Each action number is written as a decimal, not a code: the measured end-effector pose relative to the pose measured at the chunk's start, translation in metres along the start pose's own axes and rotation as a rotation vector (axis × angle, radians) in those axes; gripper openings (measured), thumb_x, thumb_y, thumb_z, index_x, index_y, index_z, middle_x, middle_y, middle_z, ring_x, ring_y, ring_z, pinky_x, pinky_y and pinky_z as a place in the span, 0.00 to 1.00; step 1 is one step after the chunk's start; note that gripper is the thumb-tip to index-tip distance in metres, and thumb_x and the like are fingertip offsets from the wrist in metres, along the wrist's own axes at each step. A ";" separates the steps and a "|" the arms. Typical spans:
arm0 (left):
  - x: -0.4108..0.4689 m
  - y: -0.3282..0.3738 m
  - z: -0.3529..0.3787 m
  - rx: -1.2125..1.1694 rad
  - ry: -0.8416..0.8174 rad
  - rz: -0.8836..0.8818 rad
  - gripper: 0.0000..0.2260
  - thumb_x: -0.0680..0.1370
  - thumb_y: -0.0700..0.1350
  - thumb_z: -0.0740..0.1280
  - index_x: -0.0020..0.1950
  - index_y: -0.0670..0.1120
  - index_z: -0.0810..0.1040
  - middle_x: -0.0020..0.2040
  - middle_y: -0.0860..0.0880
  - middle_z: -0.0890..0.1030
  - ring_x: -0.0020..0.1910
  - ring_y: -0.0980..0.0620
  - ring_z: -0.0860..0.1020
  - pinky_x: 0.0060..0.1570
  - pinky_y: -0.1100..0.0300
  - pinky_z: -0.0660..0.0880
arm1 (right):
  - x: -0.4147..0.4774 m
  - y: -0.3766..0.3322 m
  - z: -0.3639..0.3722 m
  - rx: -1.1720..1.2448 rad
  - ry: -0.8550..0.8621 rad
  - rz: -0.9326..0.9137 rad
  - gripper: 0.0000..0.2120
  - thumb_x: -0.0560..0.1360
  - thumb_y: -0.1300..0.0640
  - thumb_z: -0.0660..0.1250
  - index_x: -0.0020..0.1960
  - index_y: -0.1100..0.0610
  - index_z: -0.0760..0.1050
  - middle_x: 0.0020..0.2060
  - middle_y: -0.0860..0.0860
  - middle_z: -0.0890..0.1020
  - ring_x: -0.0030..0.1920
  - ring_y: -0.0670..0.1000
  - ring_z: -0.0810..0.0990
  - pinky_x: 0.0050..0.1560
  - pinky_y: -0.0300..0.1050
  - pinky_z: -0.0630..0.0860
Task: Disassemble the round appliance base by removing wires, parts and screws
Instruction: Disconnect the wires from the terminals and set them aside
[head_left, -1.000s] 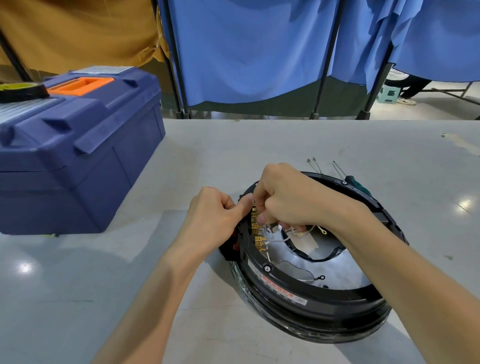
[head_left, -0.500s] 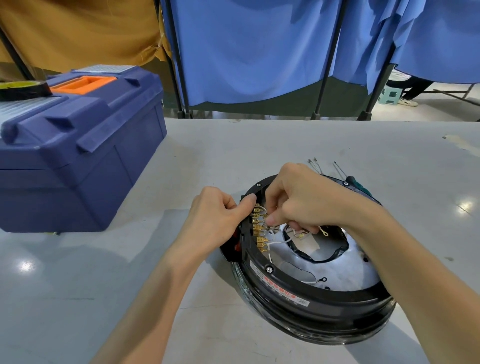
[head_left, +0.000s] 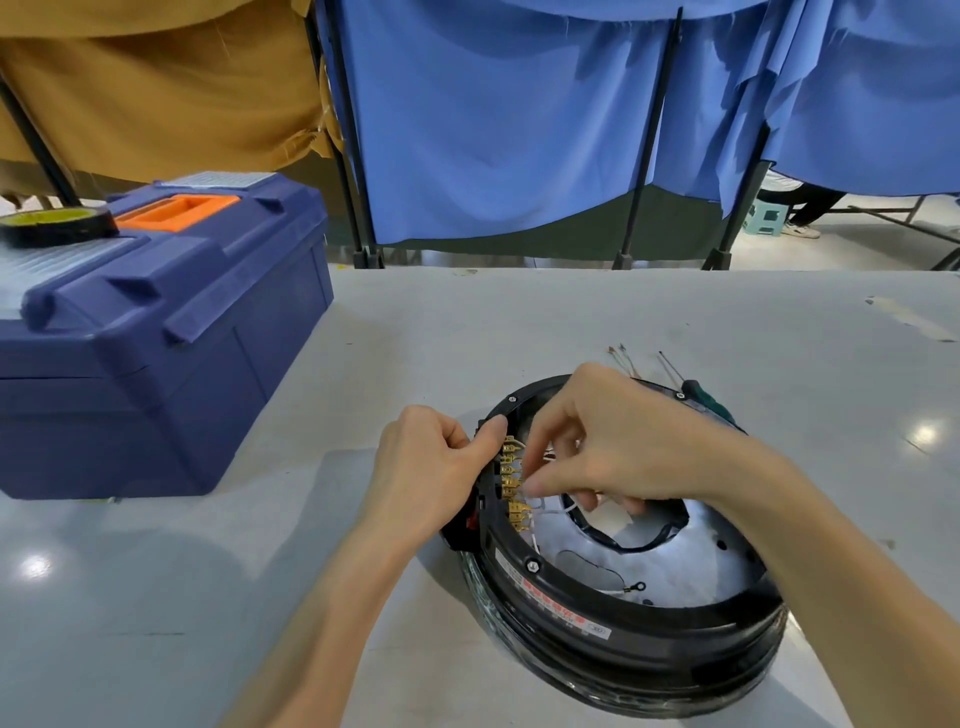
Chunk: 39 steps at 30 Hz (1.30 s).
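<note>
The round black appliance base (head_left: 613, 644) lies on the grey table, its silver inner plate showing. A row of brass terminals (head_left: 511, 483) with thin white wires (head_left: 558, 512) runs along its left inner rim. My left hand (head_left: 431, 478) grips the base's left rim, thumb pressed on the edge above the terminals. Reaching inside the ring, my right hand (head_left: 613, 447) pinches with its fingertips at the terminals and white wires. Whether a wire end is held between the fingers is hidden.
A blue toolbox (head_left: 156, 332) with an orange handle stands at the left, a roll of black tape (head_left: 57, 226) on its lid. A green-handled screwdriver (head_left: 709, 400) and loose wire pieces (head_left: 623, 358) lie behind the base. Blue curtains hang beyond the table's far edge.
My right hand has shifted slightly right and lowered its fingertips onto the terminals, uncovering more of the base's far rim. My left hand has stayed on the left rim.
</note>
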<state>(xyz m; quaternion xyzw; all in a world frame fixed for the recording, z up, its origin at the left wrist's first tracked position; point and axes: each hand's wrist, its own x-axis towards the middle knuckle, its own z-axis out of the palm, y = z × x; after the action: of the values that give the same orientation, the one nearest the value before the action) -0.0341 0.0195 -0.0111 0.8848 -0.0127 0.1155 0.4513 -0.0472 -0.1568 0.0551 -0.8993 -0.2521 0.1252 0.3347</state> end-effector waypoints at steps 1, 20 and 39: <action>0.000 0.000 0.000 0.010 0.017 -0.006 0.29 0.73 0.55 0.71 0.20 0.46 0.61 0.17 0.53 0.59 0.20 0.52 0.58 0.20 0.65 0.58 | 0.002 -0.002 0.003 -0.032 -0.007 -0.002 0.03 0.71 0.56 0.74 0.41 0.54 0.82 0.24 0.54 0.80 0.17 0.50 0.70 0.24 0.37 0.70; -0.002 0.005 -0.002 0.170 0.071 -0.040 0.30 0.72 0.55 0.70 0.21 0.46 0.54 0.18 0.50 0.53 0.26 0.45 0.56 0.27 0.55 0.54 | 0.021 -0.019 0.028 -0.589 0.137 -0.069 0.16 0.70 0.61 0.66 0.32 0.52 0.61 0.30 0.48 0.67 0.35 0.55 0.71 0.30 0.43 0.58; -0.002 0.007 -0.005 0.141 0.017 -0.050 0.29 0.73 0.56 0.71 0.23 0.46 0.57 0.22 0.48 0.56 0.28 0.46 0.57 0.28 0.55 0.54 | 0.023 -0.016 0.022 -0.509 0.118 -0.042 0.18 0.69 0.63 0.68 0.29 0.49 0.62 0.28 0.46 0.66 0.31 0.50 0.67 0.32 0.42 0.59</action>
<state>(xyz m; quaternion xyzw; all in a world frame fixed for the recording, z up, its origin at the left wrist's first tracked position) -0.0384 0.0189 -0.0031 0.9134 0.0212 0.1123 0.3908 -0.0428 -0.1225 0.0475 -0.9549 -0.2741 -0.0018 0.1145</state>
